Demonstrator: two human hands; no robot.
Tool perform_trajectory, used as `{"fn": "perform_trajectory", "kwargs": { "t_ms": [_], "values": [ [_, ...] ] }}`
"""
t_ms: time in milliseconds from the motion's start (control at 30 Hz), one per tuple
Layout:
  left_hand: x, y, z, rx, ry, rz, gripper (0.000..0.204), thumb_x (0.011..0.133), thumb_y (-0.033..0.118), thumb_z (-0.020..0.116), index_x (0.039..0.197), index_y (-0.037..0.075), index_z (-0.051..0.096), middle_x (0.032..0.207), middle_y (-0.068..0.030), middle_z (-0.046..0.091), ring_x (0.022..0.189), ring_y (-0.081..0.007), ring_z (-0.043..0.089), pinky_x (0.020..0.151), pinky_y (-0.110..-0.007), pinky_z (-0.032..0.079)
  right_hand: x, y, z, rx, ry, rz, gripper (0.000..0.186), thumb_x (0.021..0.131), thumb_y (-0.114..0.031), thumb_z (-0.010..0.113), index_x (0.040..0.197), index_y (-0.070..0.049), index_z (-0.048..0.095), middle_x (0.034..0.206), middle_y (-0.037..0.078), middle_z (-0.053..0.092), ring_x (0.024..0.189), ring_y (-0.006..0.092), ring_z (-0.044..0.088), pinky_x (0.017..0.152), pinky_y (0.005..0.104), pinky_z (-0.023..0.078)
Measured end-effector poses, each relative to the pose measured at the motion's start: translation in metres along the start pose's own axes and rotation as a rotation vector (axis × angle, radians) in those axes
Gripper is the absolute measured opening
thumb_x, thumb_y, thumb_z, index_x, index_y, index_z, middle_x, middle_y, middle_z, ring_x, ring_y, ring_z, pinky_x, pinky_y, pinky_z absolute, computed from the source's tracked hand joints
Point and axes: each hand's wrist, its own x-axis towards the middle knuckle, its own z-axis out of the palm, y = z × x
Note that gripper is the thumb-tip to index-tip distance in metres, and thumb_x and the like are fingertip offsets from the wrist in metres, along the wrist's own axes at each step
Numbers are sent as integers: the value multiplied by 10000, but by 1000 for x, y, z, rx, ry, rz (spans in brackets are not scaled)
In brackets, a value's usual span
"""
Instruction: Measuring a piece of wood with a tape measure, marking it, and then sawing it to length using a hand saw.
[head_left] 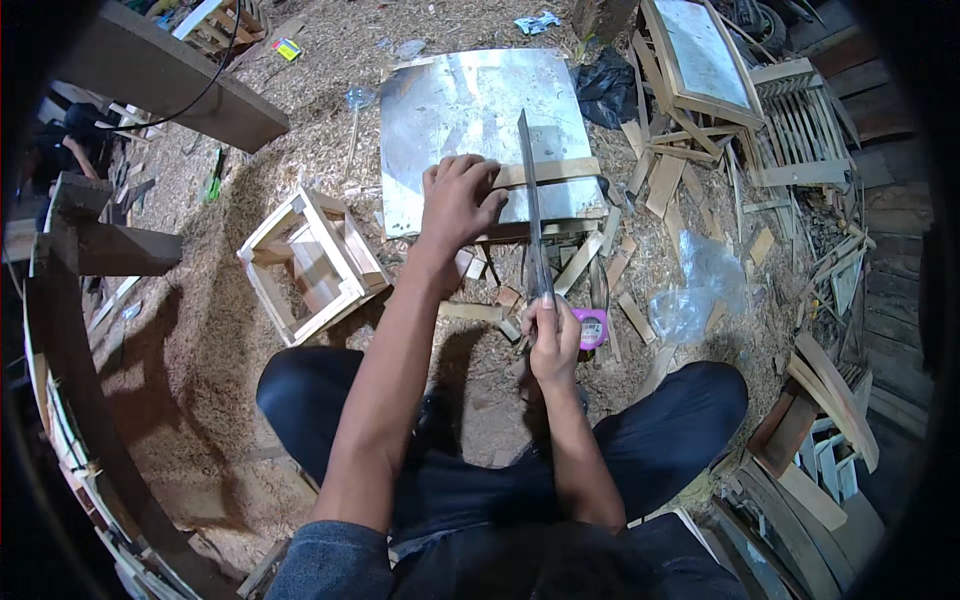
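A wooden strip (568,170) lies across a low, metal-topped bench (450,110) in front of me. My left hand (458,200) grips its left end, with the fingers bent over it. My right hand (553,340) is closed round the near end of a handsaw (533,210), whose handle is mostly hidden by my fingers. The long dark blade points away from me and crosses the strip right of its middle. Right beside my right hand is a pink tape measure (590,328); I cannot tell what it rests on.
A small wooden frame (315,265) stands left of the bench. Wood offcuts (665,185) and clear plastic (690,300) lie to the right, near a slatted crate (800,120). A thick beam (180,90) juts in at upper left, where another person's arm (80,158) shows. Shavings cover the floor.
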Motion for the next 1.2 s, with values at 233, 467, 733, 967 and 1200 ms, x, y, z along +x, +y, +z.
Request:
{"fn": "perform_trajectory", "kwargs": {
  "t_ms": [233,467,733,967,1200],
  "values": [
    [-4,-2,9,-72,112,-25,289,829,197,730,1101,100,713,1113,-78,653,1069,-279,578,940,-396,406,25,-8,4,15,-9,59,405,1027,-335,481,754,-42,541,601,-21,472,560,82,433,525,272,327],
    [-4,-4,16,-58,144,23,309,839,195,727,1124,88,679,1103,-92,643,1055,-297,573,936,-412,422,33,-2,9,-46,-21,33,409,1023,-301,487,719,-30,521,572,9,471,535,104,442,508,301,331],
    [-3,-3,11,-52,102,11,295,859,199,711,1127,83,667,1081,-96,624,1020,-299,563,905,-413,425,38,-11,10,-184,-22,-16,358,1004,-242,513,720,-23,524,581,42,491,537,124,484,513,313,360],
    [-4,-7,6,-17,14,29,287,887,225,688,1135,84,660,1026,-104,604,979,-299,542,893,-416,419,23,-12,11,-387,67,-165,377,1005,-243,489,696,-29,510,555,27,453,518,126,439,496,323,326],
    [-4,-7,4,-16,-1,75,299,893,241,673,1154,98,645,1012,-97,589,969,-282,539,868,-407,412,-7,1,1,-142,-3,103,382,1008,-228,482,677,-39,508,568,29,467,522,145,449,516,319,337]
  ]
}}
